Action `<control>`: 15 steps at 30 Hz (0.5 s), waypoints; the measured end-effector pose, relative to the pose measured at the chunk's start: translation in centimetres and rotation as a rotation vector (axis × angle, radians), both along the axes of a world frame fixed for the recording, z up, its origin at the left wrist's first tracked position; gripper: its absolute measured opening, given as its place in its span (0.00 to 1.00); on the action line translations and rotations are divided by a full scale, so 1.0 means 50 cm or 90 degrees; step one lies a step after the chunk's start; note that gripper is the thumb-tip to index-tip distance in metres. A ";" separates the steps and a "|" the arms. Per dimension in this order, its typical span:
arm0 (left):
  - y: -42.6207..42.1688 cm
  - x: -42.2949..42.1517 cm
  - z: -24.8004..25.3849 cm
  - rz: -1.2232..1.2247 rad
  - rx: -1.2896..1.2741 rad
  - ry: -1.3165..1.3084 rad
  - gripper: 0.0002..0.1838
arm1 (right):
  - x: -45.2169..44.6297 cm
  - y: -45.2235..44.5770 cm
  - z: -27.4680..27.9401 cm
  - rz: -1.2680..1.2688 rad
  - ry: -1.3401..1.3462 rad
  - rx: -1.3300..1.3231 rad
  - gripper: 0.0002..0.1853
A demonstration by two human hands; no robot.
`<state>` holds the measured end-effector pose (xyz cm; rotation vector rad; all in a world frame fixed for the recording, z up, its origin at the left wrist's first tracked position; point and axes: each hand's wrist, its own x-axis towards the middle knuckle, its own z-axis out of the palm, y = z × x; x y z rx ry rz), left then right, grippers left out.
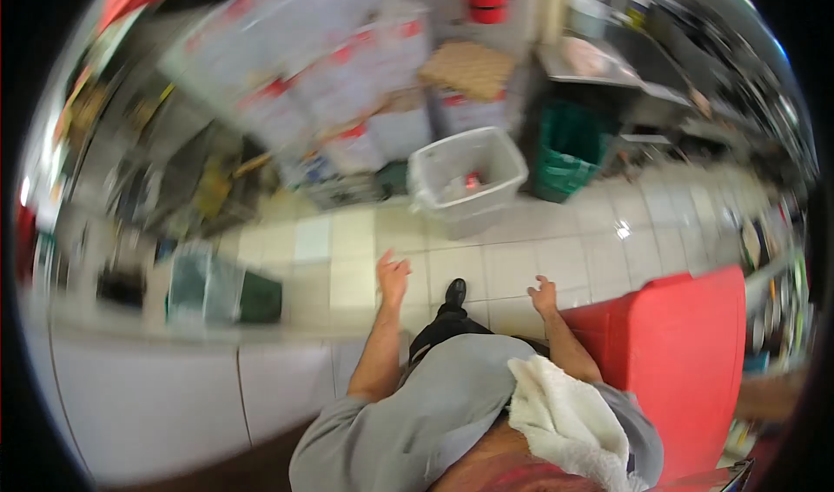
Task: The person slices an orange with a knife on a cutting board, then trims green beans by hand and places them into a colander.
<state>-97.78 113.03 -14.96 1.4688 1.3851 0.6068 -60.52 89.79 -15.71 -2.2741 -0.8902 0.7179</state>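
My left hand [393, 277] hangs in the air over the tiled floor [452, 262], its fingers apart and nothing in it. On the other side of my body, my right hand [543, 295] is also empty with fingers spread, near the edge of a large red bin [673, 344]. Between and beyond both hands stands a white plastic tub [469, 205] holding a few small items, one of them red. A white towel [560, 414] lies over the shoulder of the grey shirt [443, 383]. One black shoe [455, 292] shows below.
Stacked white and red boxes [347, 84] stand ahead, with a brown cardboard piece [467, 68] on top at their right. A green bin [565, 153] is beside a metal counter [595, 66]. At left are another green bin [261, 297] and blurred shelving.
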 end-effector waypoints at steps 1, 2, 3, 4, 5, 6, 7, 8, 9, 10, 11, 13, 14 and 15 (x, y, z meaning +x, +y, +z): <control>0.004 0.060 0.084 0.002 0.082 0.093 0.44 | 0.014 -0.005 -0.017 -0.026 0.002 -0.022 0.28; -0.007 0.111 0.192 0.003 0.174 0.179 0.48 | 0.026 -0.014 -0.017 -0.104 0.006 -0.026 0.28; 0.026 0.137 0.183 -0.010 0.138 0.133 0.52 | 0.033 -0.014 -0.010 -0.134 0.045 -0.079 0.28; 0.071 0.168 0.182 -0.024 0.104 0.089 0.55 | 0.043 -0.009 0.005 -0.164 0.089 -0.120 0.28; 0.105 0.213 0.194 -0.065 0.073 0.091 0.54 | 0.058 -0.007 0.009 -0.241 0.095 -0.109 0.28; 0.133 0.249 0.204 -0.097 0.040 0.098 0.54 | 0.073 -0.006 0.013 -0.281 0.101 -0.152 0.27; 0.172 0.283 0.190 -0.133 0.050 0.070 0.53 | 0.086 0.001 0.017 -0.311 0.109 -0.194 0.27; 0.215 0.324 0.179 -0.162 0.060 0.041 0.52 | 0.099 0.013 0.024 -0.361 0.114 -0.184 0.27; 0.251 0.369 0.176 -0.205 0.083 0.070 0.50 | 0.115 0.019 0.027 -0.376 0.109 -0.171 0.27; 0.269 0.426 0.203 -0.245 0.102 0.101 0.48 | 0.130 0.024 0.034 -0.387 0.105 -0.163 0.26; 0.282 0.478 0.229 -0.266 0.086 0.099 0.43 | 0.143 0.029 0.039 -0.418 0.107 -0.162 0.26; 0.345 0.577 0.207 -0.335 0.102 0.046 0.41 | 0.172 0.057 0.045 -0.449 0.126 -0.151 0.25; 0.373 0.630 0.193 -0.373 0.115 -0.009 0.40 | 0.191 0.071 0.045 -0.471 0.126 -0.149 0.25; 0.382 0.690 0.202 -0.412 0.156 0.020 0.36 | 0.215 0.081 0.044 -0.486 0.140 -0.147 0.25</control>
